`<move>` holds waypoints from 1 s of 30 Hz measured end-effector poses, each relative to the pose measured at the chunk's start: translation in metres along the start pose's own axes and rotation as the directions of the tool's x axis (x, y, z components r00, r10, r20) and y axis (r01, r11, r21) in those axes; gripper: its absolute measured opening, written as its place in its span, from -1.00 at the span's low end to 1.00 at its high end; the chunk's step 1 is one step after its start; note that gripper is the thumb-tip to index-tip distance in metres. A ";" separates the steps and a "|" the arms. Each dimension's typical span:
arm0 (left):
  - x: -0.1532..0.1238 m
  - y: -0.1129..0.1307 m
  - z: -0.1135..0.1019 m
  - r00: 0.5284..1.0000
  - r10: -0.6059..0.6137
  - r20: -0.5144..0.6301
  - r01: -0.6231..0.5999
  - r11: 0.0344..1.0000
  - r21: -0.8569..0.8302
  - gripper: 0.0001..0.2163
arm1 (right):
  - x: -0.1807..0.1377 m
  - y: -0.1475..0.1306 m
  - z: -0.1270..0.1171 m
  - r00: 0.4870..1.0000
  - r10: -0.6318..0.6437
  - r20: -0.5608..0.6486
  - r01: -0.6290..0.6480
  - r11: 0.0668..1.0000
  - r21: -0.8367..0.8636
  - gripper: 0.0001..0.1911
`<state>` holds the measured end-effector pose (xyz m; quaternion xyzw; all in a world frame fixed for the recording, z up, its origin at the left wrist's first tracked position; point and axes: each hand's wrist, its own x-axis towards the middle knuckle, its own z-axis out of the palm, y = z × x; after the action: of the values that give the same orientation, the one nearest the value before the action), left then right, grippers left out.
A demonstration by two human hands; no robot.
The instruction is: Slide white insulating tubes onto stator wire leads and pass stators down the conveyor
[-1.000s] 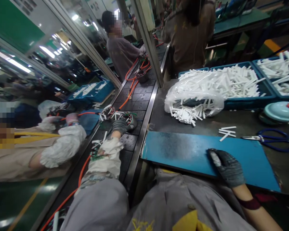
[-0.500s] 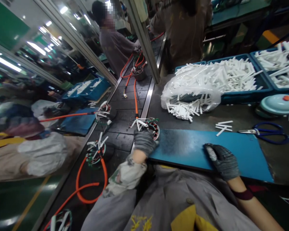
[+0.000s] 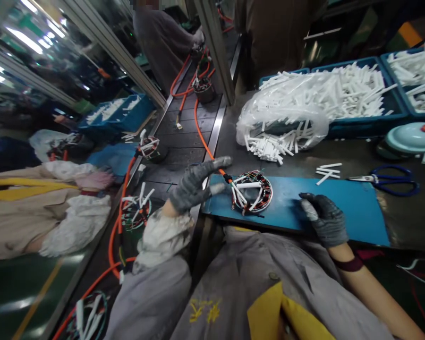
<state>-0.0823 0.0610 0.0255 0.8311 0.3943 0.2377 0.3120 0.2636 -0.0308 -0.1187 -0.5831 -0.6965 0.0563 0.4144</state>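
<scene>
A round wound stator (image 3: pixel 252 191) with white sleeves and an orange cable (image 3: pixel 201 137) lies on the left part of the blue mat (image 3: pixel 340 208). My left hand (image 3: pixel 194 185) in a grey glove hovers just left of it with fingers spread, holding nothing. Resting on the mat to the stator's right is my right hand (image 3: pixel 324 218), also gloved, its fingers curled loosely with nothing visible in them.
A clear bag of white sleeves (image 3: pixel 279 120) spills in front of blue bins (image 3: pixel 368 125). Blue scissors (image 3: pixel 393 177) and a teal lid (image 3: pixel 412 137) lie at right. More stators (image 3: pixel 136 210) ride the black conveyor (image 3: pixel 184 141). Another person's white sleeve (image 3: pixel 74 224) is at left.
My left hand carried the stator from the conveyor onto the blue mat and let go of it, opening its fingers. My right hand stayed on the mat.
</scene>
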 end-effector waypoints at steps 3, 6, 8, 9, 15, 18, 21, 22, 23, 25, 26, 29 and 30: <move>0.020 -0.063 0.019 0.995 0.034 0.093 -0.043 0.994 0.096 -0.56 | 0.031 -0.033 0.005 0.991 -0.135 0.002 0.134 0.989 0.055 -0.70; 0.023 -0.094 0.041 0.991 -0.057 0.119 0.038 0.987 0.159 -0.65 | 0.065 -0.056 0.016 0.950 -0.301 0.085 0.306 0.951 -0.053 -0.59; 0.016 -0.093 0.043 0.989 -0.112 0.100 0.093 0.980 0.179 -0.68 | 0.084 -0.062 0.022 0.915 -0.359 0.186 0.384 0.915 -0.123 -0.63; 0.010 -0.087 0.041 0.986 -0.136 0.098 0.118 0.978 0.174 -0.69 | 0.092 -0.063 0.023 0.891 -0.389 0.233 0.428 0.891 -0.148 -0.67; -0.035 -0.031 0.010 0.950 -0.297 0.092 0.277 0.943 0.182 -0.65 | 0.116 -0.049 0.016 0.640 -0.687 0.344 0.761 0.628 -0.160 -0.75; -0.040 -0.015 0.007 0.933 -0.350 0.088 0.337 0.932 0.135 -0.60 | 0.122 -0.047 0.011 0.610 -0.692 0.386 0.781 0.607 -0.146 -0.73; -0.027 -0.008 0.021 0.975 -0.220 -0.037 0.217 0.973 -0.072 -0.51 | 0.127 -0.056 0.008 0.605 -0.649 0.462 0.772 0.621 -0.138 -0.66; -0.020 -0.004 0.028 0.984 -0.153 -0.086 0.142 0.982 -0.126 -0.49 | 0.128 -0.061 0.007 0.600 -0.641 0.479 0.772 0.620 -0.138 -0.64; -0.011 0.000 0.036 0.990 -0.086 -0.108 0.069 0.986 -0.151 -0.48 | 0.128 -0.065 0.006 0.598 -0.630 0.496 0.771 0.622 -0.139 -0.61; 0.006 0.010 0.053 0.997 -0.011 -0.081 0.004 0.996 -0.088 -0.52 | 0.127 -0.072 0.002 0.617 -0.588 0.523 0.744 0.653 -0.144 -0.59; 0.014 0.016 0.060 0.999 -0.011 -0.038 0.011 1.000 -0.001 -0.55 | 0.127 -0.072 0.000 0.637 -0.555 0.535 0.716 0.683 -0.143 -0.59; 0.032 0.029 0.071 0.991 -0.085 0.106 0.047 0.947 0.319 -0.68 | 0.122 -0.063 -0.006 0.695 -0.426 0.579 0.567 0.820 -0.078 -0.55; 0.036 0.032 0.072 0.983 -0.108 0.146 0.041 0.915 0.402 -0.70 | 0.119 -0.058 -0.006 0.711 -0.375 0.595 0.482 0.876 -0.024 -0.50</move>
<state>0.0008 0.0503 0.0034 0.8781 0.4387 0.0709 0.1772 0.2260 0.0506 -0.0213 -0.3946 -0.9066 0.0688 0.1332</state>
